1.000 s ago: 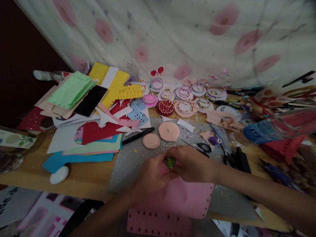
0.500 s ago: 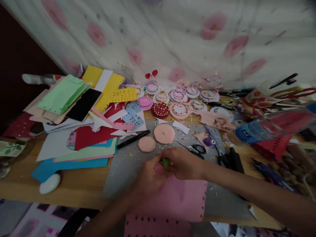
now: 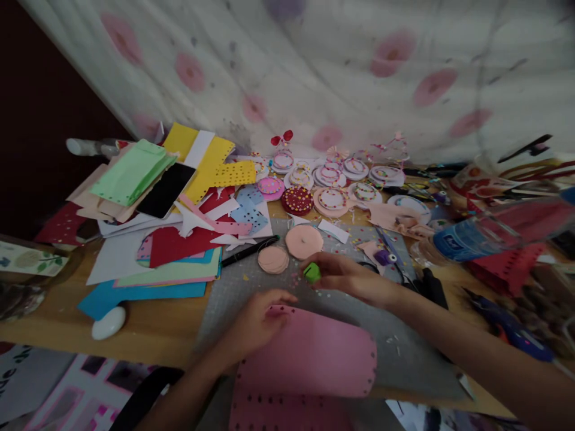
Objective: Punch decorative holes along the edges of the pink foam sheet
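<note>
My right hand grips a small bright green paper punch just above the grey cutting mat. My left hand pinches the upper left corner of a pink sheet with small holes along its edges. The sheet lies over the front of the mat, its lower part hanging past the table edge. Punch and paper are apart. Beyond the hands are a peach paper disc and a small stack of thinner peach circles. Tiny punched bits lie scattered near the punch.
Coloured paper and a phone are piled on the left. Several beaded, ringed discs stand at the back. A black marker lies left of the circles. To the right are a plastic bottle, a purple clip-like piece and a glue gun.
The green punch has come away from the pink sheet's edge in my right hand. My left hand has drawn back a little toward me, still at the paper's corner.
</note>
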The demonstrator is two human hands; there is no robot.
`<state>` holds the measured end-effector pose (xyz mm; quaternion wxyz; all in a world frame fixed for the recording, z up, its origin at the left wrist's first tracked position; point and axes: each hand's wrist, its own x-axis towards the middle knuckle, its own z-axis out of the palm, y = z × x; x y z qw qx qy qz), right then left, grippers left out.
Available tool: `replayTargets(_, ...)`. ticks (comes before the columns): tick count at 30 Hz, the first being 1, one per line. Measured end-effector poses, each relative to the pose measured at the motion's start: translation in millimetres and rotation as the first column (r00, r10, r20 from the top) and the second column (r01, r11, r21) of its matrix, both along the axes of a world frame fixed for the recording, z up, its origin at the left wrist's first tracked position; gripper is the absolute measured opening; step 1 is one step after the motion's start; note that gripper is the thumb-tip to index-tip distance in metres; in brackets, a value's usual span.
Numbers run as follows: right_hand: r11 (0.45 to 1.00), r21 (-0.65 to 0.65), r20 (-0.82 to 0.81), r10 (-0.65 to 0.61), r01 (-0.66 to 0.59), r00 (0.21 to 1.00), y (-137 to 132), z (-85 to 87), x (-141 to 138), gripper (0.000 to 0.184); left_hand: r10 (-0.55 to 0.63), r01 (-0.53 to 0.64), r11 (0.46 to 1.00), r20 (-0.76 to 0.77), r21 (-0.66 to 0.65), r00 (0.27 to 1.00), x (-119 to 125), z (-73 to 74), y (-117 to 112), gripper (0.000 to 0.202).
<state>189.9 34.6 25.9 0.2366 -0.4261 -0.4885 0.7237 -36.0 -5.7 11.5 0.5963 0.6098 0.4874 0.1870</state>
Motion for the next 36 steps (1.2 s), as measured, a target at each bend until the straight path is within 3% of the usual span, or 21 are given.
replayTargets(3,0.984,-0.118,-0.056,-0.141,0.134,0.988,-2,-1.6,-4,0.03,-0.013,0.013,1.0,0.003,-0.015,1.0,-2,10.9,-9,0.028)
replayTargets(8,0.968,-0.08,0.031,-0.237,0.238,0.971,-1,-7.6,-11,0.03,-0.017,0.018,0.999,0.028,-0.034,0.999,-5,21.9,-26,0.024)
replayTargets(18,0.979,0.123,0.175,-0.184,0.164,0.967,1,-16.2,-10,0.032,-0.024,0.026,0.998,0.035,-0.062,0.999,-13,23.3,-38,0.025)
replayTargets(28,0.944,0.295,0.328,-0.248,0.151,0.911,9,-17.5,-3,0.033,0.073,-0.073,0.997,-0.006,-0.022,0.997,-18,28.2,-31,0.016)
replayTargets(33,0.939,0.32,0.384,-0.25,0.126,0.889,4,-5.7,6,0.032,0.115,-0.115,0.993,-0.001,0.012,0.993,-20,25.7,-25,0.014)
replayTargets(36,0.938,0.344,0.455,-0.12,-0.05,0.882,-11,10.4,5,0.031,0.144,-0.144,0.99,0.006,0.01,0.99,-21,24.5,-21,0.013)
